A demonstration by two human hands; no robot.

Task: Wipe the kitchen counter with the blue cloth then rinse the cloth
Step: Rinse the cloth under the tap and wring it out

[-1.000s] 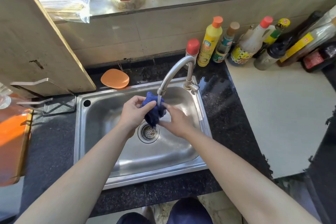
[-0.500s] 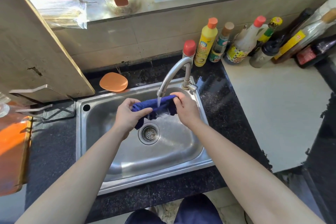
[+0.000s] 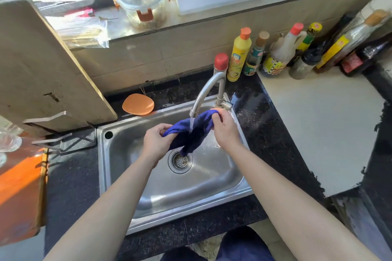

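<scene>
Under tap, blue cloth runs left-right, right end higher; left hand, right hand: grip clenched on ends.

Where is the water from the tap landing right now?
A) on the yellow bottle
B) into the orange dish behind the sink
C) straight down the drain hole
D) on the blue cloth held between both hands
D: the stream from the tap falls onto the blue cloth, which the left hand and right hand hold stretched over the sink.
</scene>
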